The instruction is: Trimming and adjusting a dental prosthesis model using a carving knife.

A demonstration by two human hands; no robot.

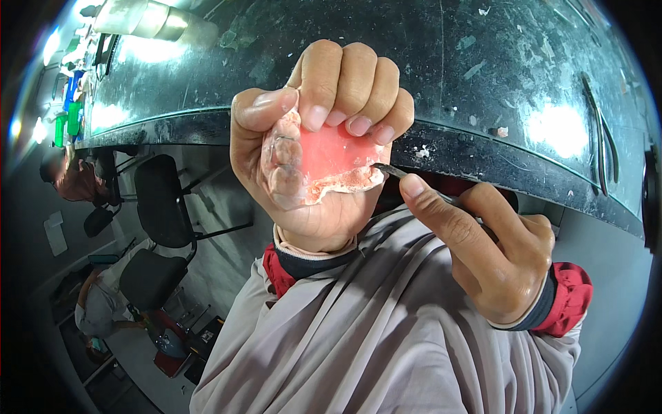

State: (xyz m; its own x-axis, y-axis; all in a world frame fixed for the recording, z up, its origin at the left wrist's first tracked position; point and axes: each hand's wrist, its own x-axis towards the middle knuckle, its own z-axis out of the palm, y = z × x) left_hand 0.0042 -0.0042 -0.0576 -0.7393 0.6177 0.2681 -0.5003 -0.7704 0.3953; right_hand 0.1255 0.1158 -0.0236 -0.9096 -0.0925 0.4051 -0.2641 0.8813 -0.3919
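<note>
My left hand (331,90), palm turned up, grips a pink dental plate (338,155) with its fingers curled over the far edge and its thumb on the left side. Clear or glossy tooth shapes (284,162) line the plate's left side, and its near edge is rough and whitish. In my right hand (493,252) is a thin dark metal carving tool (392,170), pinched between thumb and fingers. The tool's tip touches or nearly touches the right end of the rough edge. Much of its handle is hidden by the hand.
A dark, stained bench (386,34) spans the far side, its front edge just behind my hands. Pliers-like metal tool (601,138) lies at the right, near a small pink scrap (502,132). Black chairs (162,200) and other people (83,181) are at left.
</note>
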